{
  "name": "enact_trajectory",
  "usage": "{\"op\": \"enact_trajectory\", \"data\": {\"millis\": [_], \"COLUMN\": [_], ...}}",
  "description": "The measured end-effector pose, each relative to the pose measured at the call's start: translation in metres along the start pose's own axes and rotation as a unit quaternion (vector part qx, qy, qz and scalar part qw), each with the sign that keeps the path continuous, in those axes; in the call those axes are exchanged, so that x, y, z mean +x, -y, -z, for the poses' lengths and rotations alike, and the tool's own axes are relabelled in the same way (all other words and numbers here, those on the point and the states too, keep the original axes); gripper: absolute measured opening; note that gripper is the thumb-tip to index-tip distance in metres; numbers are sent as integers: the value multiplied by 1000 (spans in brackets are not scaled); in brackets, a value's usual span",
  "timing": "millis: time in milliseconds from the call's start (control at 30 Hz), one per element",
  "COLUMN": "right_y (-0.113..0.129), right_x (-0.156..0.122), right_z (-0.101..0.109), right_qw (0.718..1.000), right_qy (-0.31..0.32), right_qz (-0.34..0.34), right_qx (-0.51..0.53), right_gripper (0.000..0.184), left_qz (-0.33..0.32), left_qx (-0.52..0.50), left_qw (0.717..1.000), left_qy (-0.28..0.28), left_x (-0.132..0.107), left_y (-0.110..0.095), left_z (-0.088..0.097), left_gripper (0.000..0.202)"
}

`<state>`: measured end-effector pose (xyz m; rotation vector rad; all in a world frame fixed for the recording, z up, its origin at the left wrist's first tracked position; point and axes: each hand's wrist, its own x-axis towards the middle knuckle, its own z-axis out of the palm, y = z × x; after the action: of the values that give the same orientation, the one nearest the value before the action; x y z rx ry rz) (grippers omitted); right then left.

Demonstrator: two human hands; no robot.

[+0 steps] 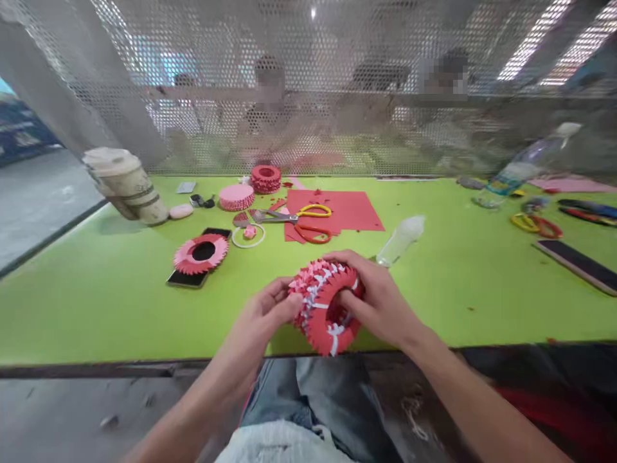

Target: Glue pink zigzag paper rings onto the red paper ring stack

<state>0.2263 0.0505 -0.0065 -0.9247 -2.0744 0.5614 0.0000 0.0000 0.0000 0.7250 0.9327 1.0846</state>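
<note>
Between my hands is a hollow ring-shaped papercraft (pixel 319 307) of folded red, pink and white paper, tilted over the table's front edge. My left hand (pixel 274 305) grips its left side with thumb and fingers. My right hand (pixel 373 296) holds the right side, thumb at the central hole and fingers over the top. Beyond it lie red paper sheets (pixel 357 211) and yellow-and-orange-handled scissors (pixel 294 218). To the left, a flat pink-and-red paper ring (pixel 186 256) rests on a dark phone (pixel 187 279). A clear bottle (pixel 400 240) lies just past my right hand.
On the green table (pixel 463 276) stand a lidded cup (pixel 126 186) at left, a pink paper disc stack (pixel 236 197) and a red ring stack (pixel 265 179). At right are a water bottle (pixel 525 167), another pair of scissors (pixel 536 224) and a phone (pixel 578 265). A perforated screen (pixel 313 122) borders the back.
</note>
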Motion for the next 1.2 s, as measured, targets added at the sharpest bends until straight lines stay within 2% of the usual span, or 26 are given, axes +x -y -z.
{"op": "enact_trajectory", "data": {"millis": [133,300,500,633,733,867,967,1100,1200], "right_y": [-4,-4,1,5,10,20,28,38,43], "right_x": [8,9,9,11,13,14,14,18,20], "right_z": [10,11,10,10,10,4,-4,-12,-11], "right_qw": [996,993,993,994,994,994,991,990,987], "right_qy": [57,76,86,93,98,112,124,118,99], "right_qz": [43,54,41,23,19,-10,-45,-77,-127], "right_qx": [52,69,66,55,46,17,-12,-32,-1], "right_gripper": [57,64,60,55,52,48,47,49,50], "left_qz": [14,47,43,42,46,77,99,84,71], "left_qx": [-33,-44,-55,-74,-110,-198,-192,-174,-182], "left_qw": [998,993,992,992,991,977,974,972,970], "left_qy": [45,104,104,98,67,-22,-73,-131,-147], "left_x": [-12,-15,-11,-12,-13,-12,-11,-9,-10], "left_y": [6,10,17,18,18,19,21,25,25], "left_z": [8,15,19,18,17,8,-1,-7,-8], "left_gripper": [39,41,51,49,39,40,42,42,44]}}
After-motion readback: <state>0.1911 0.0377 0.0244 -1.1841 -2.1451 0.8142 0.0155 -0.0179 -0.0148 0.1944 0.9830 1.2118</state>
